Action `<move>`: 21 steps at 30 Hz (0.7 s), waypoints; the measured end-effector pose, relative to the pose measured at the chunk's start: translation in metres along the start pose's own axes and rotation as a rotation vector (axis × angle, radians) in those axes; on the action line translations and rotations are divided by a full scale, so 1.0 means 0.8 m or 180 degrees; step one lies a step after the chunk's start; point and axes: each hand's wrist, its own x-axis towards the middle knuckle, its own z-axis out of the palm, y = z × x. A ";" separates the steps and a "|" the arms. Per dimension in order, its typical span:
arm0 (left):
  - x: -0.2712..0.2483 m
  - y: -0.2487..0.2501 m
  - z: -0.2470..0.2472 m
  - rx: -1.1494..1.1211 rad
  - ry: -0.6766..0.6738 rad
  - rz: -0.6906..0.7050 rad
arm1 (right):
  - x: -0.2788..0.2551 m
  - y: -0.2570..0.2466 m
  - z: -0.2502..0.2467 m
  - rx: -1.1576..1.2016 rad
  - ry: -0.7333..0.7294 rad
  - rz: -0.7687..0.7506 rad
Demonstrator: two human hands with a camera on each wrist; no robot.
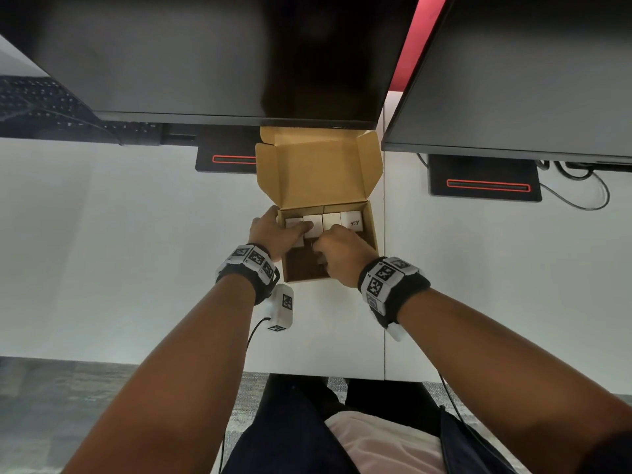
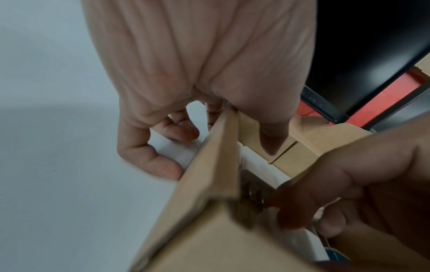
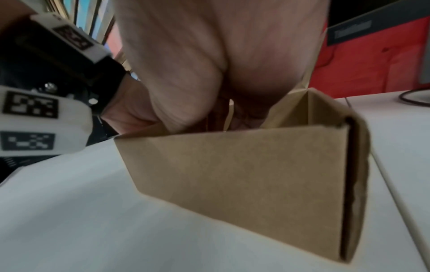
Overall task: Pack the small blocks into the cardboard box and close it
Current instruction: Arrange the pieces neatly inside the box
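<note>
The brown cardboard box (image 1: 373, 234) stands open on the white table, its lid (image 1: 321, 172) tilted up at the far side. Several small white blocks (image 1: 331, 220) sit in a row along the far wall inside. My left hand (image 1: 284, 227) straddles the box's left wall (image 2: 216, 156) and grips it, thumb (image 2: 272, 141) inside and fingers (image 2: 163, 165) curled outside. My right hand (image 1: 325, 251) is down in the near half of the box, fingers curled round a white block (image 2: 311, 244) that it mostly hides. In the right wrist view the box's front wall (image 3: 244, 174) fills the frame below my palm.
Two dark monitors (image 1: 205, 56) (image 1: 530, 70) overhang the box from behind, on black bases (image 1: 225, 159) (image 1: 485, 179). A keyboard (image 1: 41, 100) lies at the far left. Cables (image 1: 581, 193) trail at the far right. A seam (image 1: 384, 302) splits the table beside the box.
</note>
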 end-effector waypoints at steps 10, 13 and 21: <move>0.000 -0.001 0.001 -0.0031 0.0008 0.0033 | 0.002 -0.004 -0.001 -0.0401 0.0255 0.0020; -0.001 0.001 0.001 -0.0037 -0.0022 0.0032 | 0.003 -0.001 -0.001 -0.0363 0.0226 0.0075; -0.003 0.001 -0.001 -0.0058 -0.0043 -0.0003 | -0.013 0.022 -0.026 0.0110 0.0112 0.0364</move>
